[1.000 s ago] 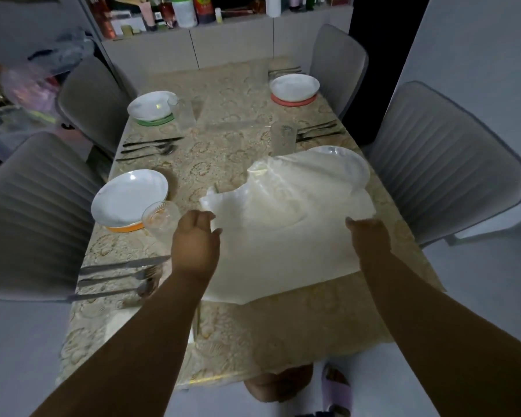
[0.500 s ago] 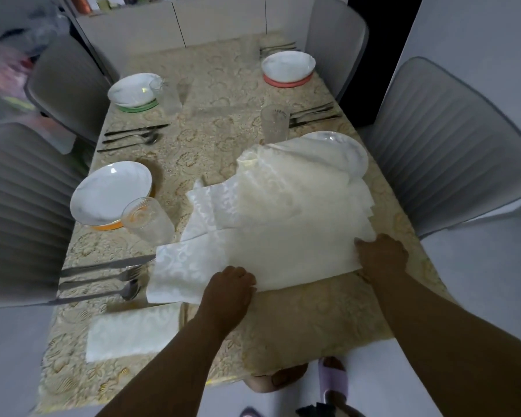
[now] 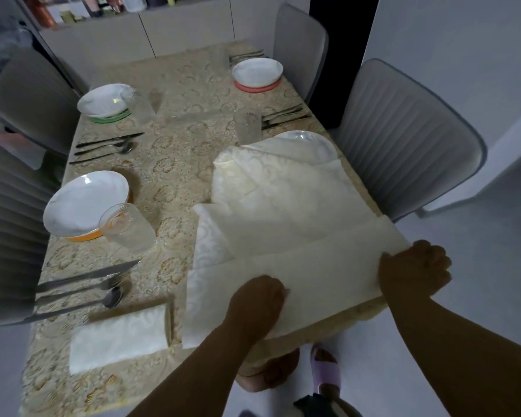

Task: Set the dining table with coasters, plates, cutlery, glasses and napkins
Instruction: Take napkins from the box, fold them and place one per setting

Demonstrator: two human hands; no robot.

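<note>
Both hands grip the near edge of a large cream napkin [image 3: 283, 230] at the table's [image 3: 175, 164] 5 o'clock corner: left hand [image 3: 257, 299] fisted on the fold at mid-edge, right hand [image 3: 414, 267] clenched on its right corner, which hangs past the table edge. The cloth's far end drapes over a plate [image 3: 309, 142] at 2 o'clock. A folded napkin [image 3: 118, 338] lies at 7 o'clock, bare tablecloth running down the centre.

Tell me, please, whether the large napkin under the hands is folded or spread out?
Partly folded: the large napkin lies in overlapping layers, its far end draped over a plate.
</note>
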